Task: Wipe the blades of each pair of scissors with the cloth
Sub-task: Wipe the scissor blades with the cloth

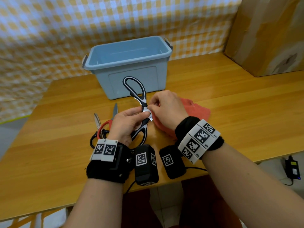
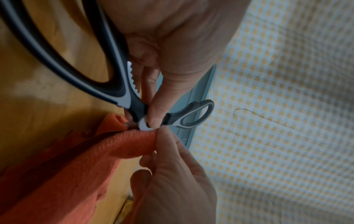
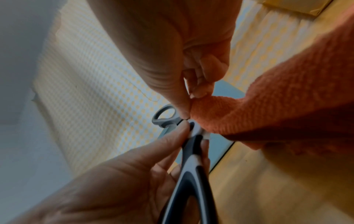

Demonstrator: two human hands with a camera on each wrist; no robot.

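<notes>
Black-and-white kitchen scissors (image 1: 142, 97) are spread wide, one handle pointing away and one toward me. My left hand (image 1: 139, 116) grips them at the pivot, thumb on the round white pivot cap (image 2: 144, 125). My right hand (image 1: 154, 108) pinches the orange cloth (image 1: 198, 112) right against that pivot. The cloth (image 2: 91, 166) bunches at the pinch (image 3: 193, 109) and trails onto the table. The blades are hidden under the cloth and my right hand. Red-handled scissors (image 1: 107, 125) and small black-handled scissors (image 1: 96, 130) lie crossed on the table, left of my left hand.
An open, empty light-blue plastic bin (image 1: 128, 63) stands just behind the hands. A cardboard box (image 1: 266, 35) fills the back right corner. The wooden table (image 1: 230, 112) ends close to my wrists. A checked sheet (image 1: 65, 22) hangs behind.
</notes>
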